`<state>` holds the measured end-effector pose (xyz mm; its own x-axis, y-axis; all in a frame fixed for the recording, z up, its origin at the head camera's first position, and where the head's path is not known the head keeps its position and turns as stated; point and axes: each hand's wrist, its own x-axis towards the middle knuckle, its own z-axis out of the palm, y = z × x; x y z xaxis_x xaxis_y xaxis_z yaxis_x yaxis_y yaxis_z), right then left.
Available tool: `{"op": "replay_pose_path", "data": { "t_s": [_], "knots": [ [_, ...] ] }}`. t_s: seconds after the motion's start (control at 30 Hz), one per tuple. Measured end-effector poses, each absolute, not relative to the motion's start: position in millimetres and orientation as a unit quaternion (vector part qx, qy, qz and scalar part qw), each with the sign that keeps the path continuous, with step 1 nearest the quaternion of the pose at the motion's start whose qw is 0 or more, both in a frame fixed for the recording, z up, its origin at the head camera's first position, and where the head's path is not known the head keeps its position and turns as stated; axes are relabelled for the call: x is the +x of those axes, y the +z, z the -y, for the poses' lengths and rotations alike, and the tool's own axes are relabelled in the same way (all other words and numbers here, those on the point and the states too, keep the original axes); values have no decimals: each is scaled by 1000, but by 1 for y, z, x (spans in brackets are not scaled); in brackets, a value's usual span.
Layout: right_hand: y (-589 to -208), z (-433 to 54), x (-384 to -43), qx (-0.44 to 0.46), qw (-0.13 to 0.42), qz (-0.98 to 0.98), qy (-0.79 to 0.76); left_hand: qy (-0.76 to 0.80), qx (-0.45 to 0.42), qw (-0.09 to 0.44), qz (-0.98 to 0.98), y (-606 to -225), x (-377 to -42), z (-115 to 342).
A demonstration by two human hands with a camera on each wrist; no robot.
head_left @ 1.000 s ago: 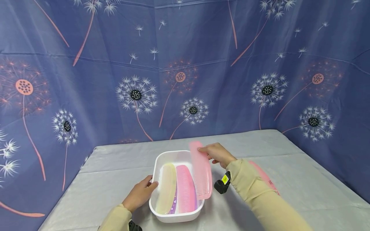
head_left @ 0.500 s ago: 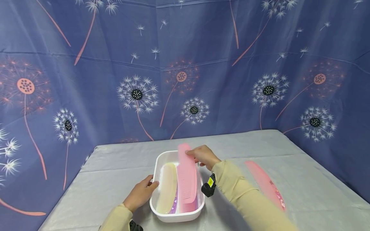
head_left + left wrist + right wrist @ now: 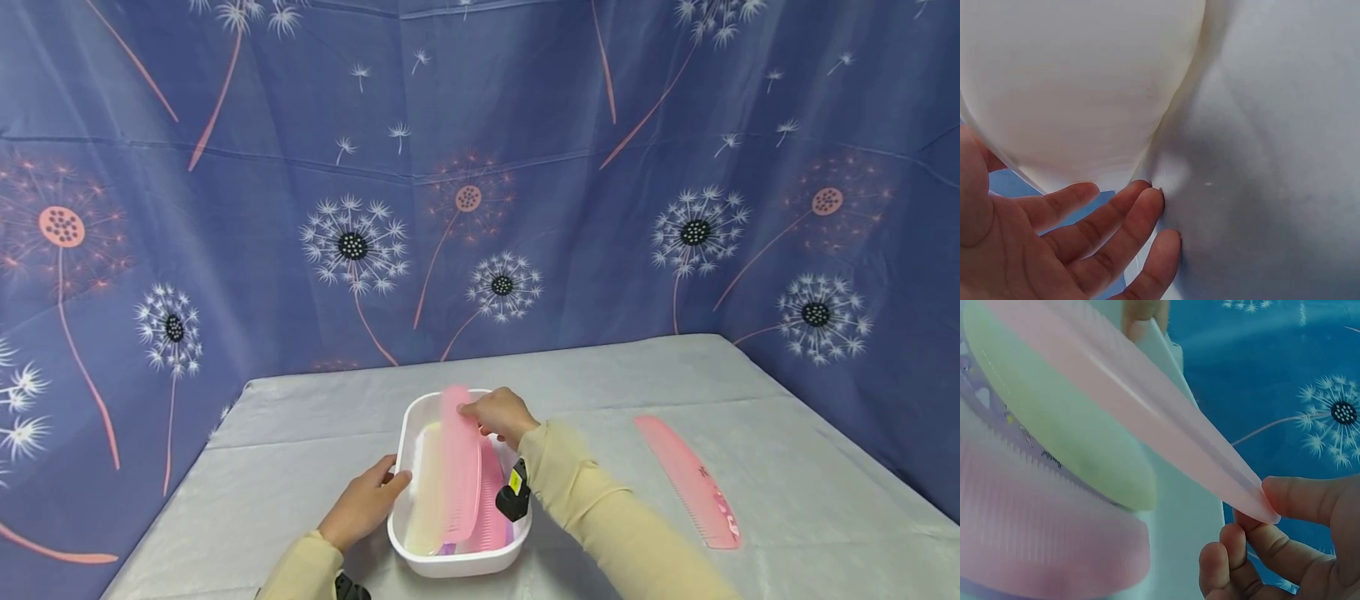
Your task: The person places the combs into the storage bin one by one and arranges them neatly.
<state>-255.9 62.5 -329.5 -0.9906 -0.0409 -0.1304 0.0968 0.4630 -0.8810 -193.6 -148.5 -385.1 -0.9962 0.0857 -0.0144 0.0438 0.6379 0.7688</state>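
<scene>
My right hand [image 3: 504,412] pinches one end of a pink comb [image 3: 462,475] between thumb and fingers, slanted over a white plastic tub [image 3: 457,568]. The right wrist view shows that held comb [image 3: 1147,419] above a pale yellow comb [image 3: 1066,419]. Lower in the tub lies another pink comb [image 3: 492,508], with a purple patterned comb [image 3: 1029,434] partly hidden beneath. With its thumb over the rim and fingers along the outside, my left hand [image 3: 363,504] holds the tub's left side. The left wrist view has these fingers [image 3: 1116,250] by the tub's outer wall [image 3: 1085,94].
A separate pink comb [image 3: 693,487] with printed marks lies on the table at the right. Grey-white cloth [image 3: 300,425] covers the table. Behind and beside it hangs a blue curtain [image 3: 570,208] with dandelion prints.
My right hand has carried the pink comb leftward, from the tub's right rim to above its middle, over the yellow comb. The left hand has stayed at the tub's side.
</scene>
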Motion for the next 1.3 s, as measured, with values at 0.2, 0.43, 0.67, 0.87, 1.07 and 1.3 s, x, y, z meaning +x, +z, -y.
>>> {"op": "replay_pose_path", "data": {
  "t_s": [0.2, 0.43, 0.67, 0.87, 1.07, 1.3],
  "knots": [
    [-334, -50, -255, 13, 52, -861, -506, 427, 38, 26, -903, -386, -194, 150],
    [-340, -41, -254, 14, 52, -865, -498, 427, 40, 27, -903, -387, -195, 150],
    [-343, -35, -254, 13, 66, -877, -476, 430, 44, 26, -901, -388, -196, 150],
    [-342, -35, -251, 21, 72, -884, -462, 426, 43, 28, -903, -389, -197, 150],
    [-340, -32, -249, 19, 61, -897, -438, 427, 41, 24, -903, -389, -196, 150],
    [-341, -26, -248, 16, 44, -921, -388, 430, 39, 24, -902, -387, -195, 150]
  ]
}}
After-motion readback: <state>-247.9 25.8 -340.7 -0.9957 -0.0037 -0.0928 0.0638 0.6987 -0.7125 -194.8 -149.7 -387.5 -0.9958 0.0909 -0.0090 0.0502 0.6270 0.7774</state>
